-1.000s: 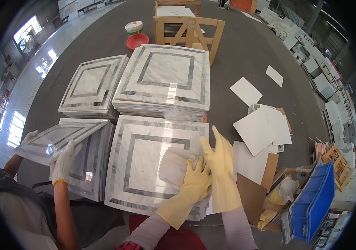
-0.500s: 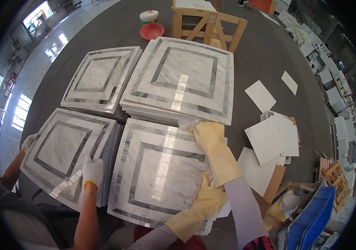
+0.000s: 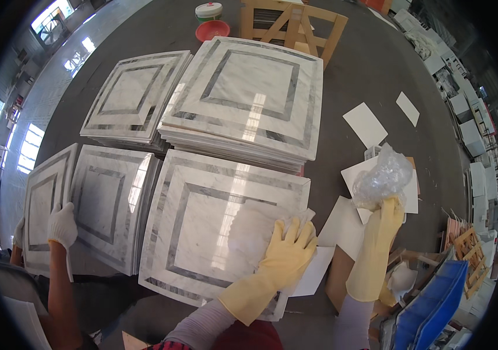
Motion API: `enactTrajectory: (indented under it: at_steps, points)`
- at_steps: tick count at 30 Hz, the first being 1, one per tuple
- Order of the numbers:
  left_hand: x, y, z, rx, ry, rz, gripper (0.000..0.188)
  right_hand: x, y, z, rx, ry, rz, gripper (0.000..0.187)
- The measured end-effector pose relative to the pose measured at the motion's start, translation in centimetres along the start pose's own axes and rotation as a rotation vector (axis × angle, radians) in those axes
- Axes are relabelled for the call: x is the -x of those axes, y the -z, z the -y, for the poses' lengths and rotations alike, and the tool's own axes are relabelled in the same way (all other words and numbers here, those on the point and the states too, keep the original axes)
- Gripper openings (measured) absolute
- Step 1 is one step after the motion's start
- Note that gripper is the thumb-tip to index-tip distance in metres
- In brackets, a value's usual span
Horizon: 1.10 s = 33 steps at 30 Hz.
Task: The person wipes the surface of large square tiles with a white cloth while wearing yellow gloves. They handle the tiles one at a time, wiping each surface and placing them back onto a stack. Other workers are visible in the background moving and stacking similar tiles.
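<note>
My left hand (image 3: 288,248), in a yellow rubber glove, lies with spread fingers near the right edge of a square marble tile (image 3: 164,198) with grey inlaid frames. Under and beside it is a thin whitish sheet (image 3: 246,230), whether film or cloth I cannot tell. This tile tops a stack. Off to the right, my gloved right hand (image 3: 386,227) is closed on a crumpled clear plastic film (image 3: 384,175), held above white sheets. At the left, a co-worker's white-gloved hand (image 3: 62,224) grips a tilted marble tile (image 3: 42,204), apart from the stack beside it.
Two further tile stacks stand behind, one topped by a large framed tile (image 3: 254,87). A red basin (image 3: 213,30), a lidded bucket (image 3: 208,10) and a wooden crate (image 3: 292,26) are at the back. White sheets (image 3: 365,124) and a blue bin (image 3: 432,309) lie to the right.
My right hand has left the tile's far right corner and moved right with the crumpled film. My left fingers have spread. The co-worker has tilted a tile away from the left stack.
</note>
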<state>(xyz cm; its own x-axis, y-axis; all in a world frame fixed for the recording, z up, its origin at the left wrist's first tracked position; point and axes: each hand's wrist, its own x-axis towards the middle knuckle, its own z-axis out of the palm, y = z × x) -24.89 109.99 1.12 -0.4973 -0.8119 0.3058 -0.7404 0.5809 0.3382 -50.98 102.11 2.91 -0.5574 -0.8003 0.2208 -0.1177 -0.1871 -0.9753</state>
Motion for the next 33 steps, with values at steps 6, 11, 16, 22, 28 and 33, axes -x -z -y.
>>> enactTrajectory:
  at_steps: [6,11,16,22,28,33]
  points:
    - [-7.6,-1.9,4.0,-0.082,-0.011,-0.006,0.046,12.7,8.7,2.0,-0.192,-0.270,-0.153,0.047]
    - [-11.5,-2.0,7.5,-0.127,-0.064,-0.034,0.036,24.7,12.8,2.6,-0.365,-0.582,-0.253,0.024]
    - [-10.3,-4.0,5.9,-0.169,-0.074,-0.008,0.040,31.3,20.0,1.9,-0.398,-0.699,-0.268,0.021]
    - [-6.7,-4.0,5.6,-0.246,-0.060,0.005,0.039,33.0,27.3,3.9,-0.218,-0.478,-0.462,0.022]
    - [-1.5,-2.4,1.3,-0.250,0.003,0.068,0.037,30.6,38.8,12.5,-0.005,-0.244,-0.634,0.020]
    - [5.6,-0.5,-3.6,-0.171,0.005,0.131,0.039,36.0,42.4,11.3,0.048,-0.406,-0.724,0.017]
